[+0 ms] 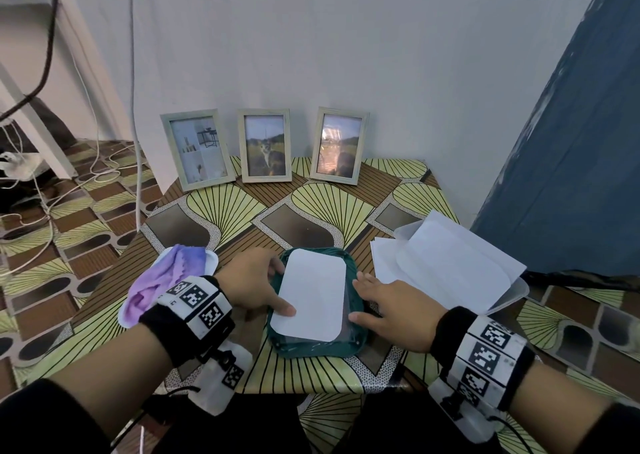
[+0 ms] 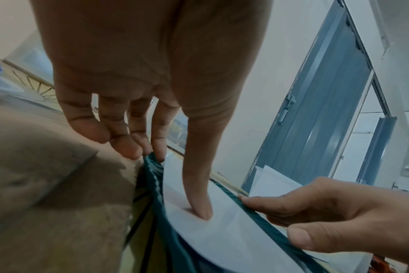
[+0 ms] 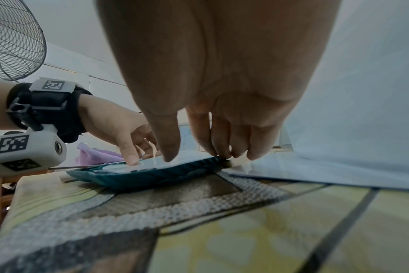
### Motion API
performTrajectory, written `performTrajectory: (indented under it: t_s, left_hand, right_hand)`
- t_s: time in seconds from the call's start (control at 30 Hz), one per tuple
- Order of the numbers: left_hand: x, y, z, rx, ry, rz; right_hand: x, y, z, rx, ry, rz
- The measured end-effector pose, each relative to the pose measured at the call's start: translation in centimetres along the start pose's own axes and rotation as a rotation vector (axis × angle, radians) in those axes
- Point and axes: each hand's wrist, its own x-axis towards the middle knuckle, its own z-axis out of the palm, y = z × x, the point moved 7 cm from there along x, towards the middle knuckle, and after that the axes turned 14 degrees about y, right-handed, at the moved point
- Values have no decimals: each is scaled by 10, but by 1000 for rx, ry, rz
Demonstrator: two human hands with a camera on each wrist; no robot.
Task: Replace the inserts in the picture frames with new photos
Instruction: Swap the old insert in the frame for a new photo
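Observation:
A teal picture frame (image 1: 351,344) lies flat on the patterned table (image 1: 221,208) near its front edge. A white photo sheet (image 1: 311,298) with rounded corners lies on top of it. My left hand (image 1: 277,287) presses its thumb on the sheet's lower left, and its fingers touch the frame's left rim (image 2: 154,177). My right hand (image 1: 360,298) rests straight fingers along the frame's right rim, thumb near the lower right corner. In the right wrist view the right hand's fingertips (image 3: 222,155) touch the teal frame (image 3: 156,177). The sheet hides what lies under it.
Three wooden frames with photos (image 1: 198,149) (image 1: 265,145) (image 1: 339,145) lean against the back wall. A purple cloth (image 1: 162,280) lies on a white tray at the left. Loose white sheets on another white tray (image 1: 450,266) sit at the right. A blue door (image 1: 571,142) stands at the right, and cables (image 1: 45,211) trail over the floor at the left.

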Motion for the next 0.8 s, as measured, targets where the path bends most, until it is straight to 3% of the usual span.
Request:
performTrajectory:
  t_s: [0.27, 0.53, 0.7, 0.8]
  left_hand:
    - [-5, -3, -6, -45, -39, -31]
    - [-8, -3, -24, -206, 32, -43]
    - [-15, 5, -39, -414, 77, 2]
    - [-20, 10, -56, -624, 148, 7]
  right_hand:
    - [2, 1, 0, -18, 4, -6]
    - [3, 2, 0, 3, 32, 3]
    - [4, -1, -7, 20, 82, 4]
    - [2, -5, -26, 126, 201, -4]
